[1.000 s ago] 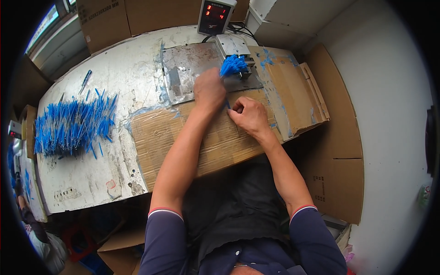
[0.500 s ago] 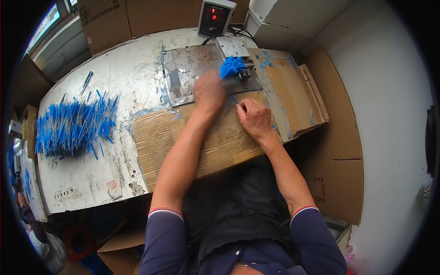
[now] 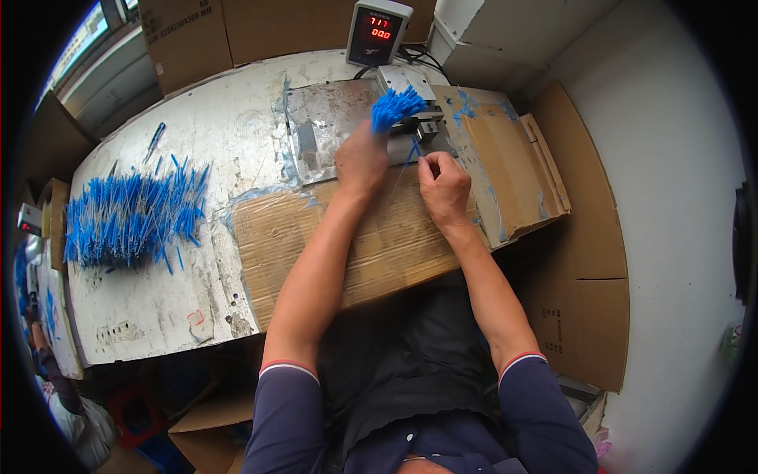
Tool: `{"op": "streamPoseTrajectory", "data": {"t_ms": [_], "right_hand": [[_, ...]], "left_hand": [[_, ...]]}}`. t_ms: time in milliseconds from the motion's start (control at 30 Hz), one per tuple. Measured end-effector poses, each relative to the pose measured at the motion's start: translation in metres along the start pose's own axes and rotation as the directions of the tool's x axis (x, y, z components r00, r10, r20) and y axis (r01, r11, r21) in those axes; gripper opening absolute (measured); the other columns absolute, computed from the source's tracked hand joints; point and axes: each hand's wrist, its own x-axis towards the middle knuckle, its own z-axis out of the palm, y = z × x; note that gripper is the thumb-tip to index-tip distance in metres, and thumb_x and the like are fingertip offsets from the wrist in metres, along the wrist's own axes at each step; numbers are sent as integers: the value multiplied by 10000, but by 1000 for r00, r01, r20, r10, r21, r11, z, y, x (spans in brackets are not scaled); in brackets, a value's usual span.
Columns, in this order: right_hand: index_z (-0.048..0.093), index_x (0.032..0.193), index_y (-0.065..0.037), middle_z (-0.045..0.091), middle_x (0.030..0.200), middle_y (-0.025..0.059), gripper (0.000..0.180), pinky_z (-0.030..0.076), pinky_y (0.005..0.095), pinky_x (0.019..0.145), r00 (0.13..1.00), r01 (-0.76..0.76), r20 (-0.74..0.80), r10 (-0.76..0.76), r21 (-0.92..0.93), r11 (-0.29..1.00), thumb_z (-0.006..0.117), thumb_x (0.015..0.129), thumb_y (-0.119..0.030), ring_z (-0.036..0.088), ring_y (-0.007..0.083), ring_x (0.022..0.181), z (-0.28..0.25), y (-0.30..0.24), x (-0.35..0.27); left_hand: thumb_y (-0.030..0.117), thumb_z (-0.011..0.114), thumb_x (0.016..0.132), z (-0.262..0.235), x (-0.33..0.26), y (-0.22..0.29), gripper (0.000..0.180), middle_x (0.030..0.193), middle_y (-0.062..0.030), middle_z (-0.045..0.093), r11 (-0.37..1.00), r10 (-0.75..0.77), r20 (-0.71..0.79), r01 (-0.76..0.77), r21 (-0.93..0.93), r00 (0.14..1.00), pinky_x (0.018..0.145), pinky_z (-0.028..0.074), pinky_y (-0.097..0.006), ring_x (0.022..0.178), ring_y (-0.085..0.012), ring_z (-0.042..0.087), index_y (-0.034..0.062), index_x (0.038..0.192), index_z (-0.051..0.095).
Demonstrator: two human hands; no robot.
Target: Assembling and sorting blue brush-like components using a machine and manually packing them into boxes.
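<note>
Brown cardboard [image 3: 296,33] stands behind the scuffed white table [image 3: 158,312] bearing blue strands [image 3: 134,217].

1. A pale wall [image 3: 671,174] fills the right of the frame.
2. A bright window [image 3: 80,46] shows at upper left.
3. A scuffed white table [image 3: 158,312] curves across left and upper centre.

The person wears a navy-blue short-sleeved shirt [image 3: 545,423] with narrow red and white bands [image 3: 289,364] edging both sleeves [image 3: 286,419], a small round white button [image 3: 410,437] in front, and a black cloth apron-like garment [image 3: 395,355], the left hand [image 3: 362,162] and right hand [image 3: 447,189] bare.
</note>
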Motion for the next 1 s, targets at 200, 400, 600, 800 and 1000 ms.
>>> {"op": "streamPoseTrajectory", "data": {"t_ms": [200,400,600,800,1000], "right_hand": [[661,900,-33,734,828,143,87,559,420,717,993,-118,16,117,58,991,735,863,-61,726,344,790,10,7,2],[664,926,-31,741,832,144,98,567,414,738,989,-129,-59,137,123,984,722,852,-56,740,325,795,15,5,10],[667,912,-30,730,800,122,119,563,394,731,981,-187,-21,193,167,968,745,834,-75,732,281,757,22,6,19],[665,891,-37,714,774,100,134,559,380,723,960,-272,-15,279,175,946,769,825,-90,710,254,727,30,12,35],[672,863,-44,716,780,96,133,560,380,725,960,-268,-48,277,142,953,785,816,-95,709,248,732,37,18,41]], "left_hand": [[345,578,1007,-5,2,0,271,941,-228,719,997,-40,170,52,-65,985,786,515,-549,921,-472,679,95,1060,668],[321,603,994,-8,0,3,240,925,-222,718,990,45,304,-3,-138,951,778,516,-543,902,-459,684,101,1065,664],[275,630,977,-1,0,-4,202,905,-212,717,982,6,108,14,-186,994,765,518,-536,884,-454,685,102,1075,660],[250,639,956,3,3,-10,197,892,-222,714,974,-107,2,105,-202,994,751,508,-555,853,-474,681,116,1100,643],[260,632,966,1,3,-6,202,916,-235,709,969,-131,48,138,-207,990,767,504,-560,882,-478,677,106,1097,648]]}}
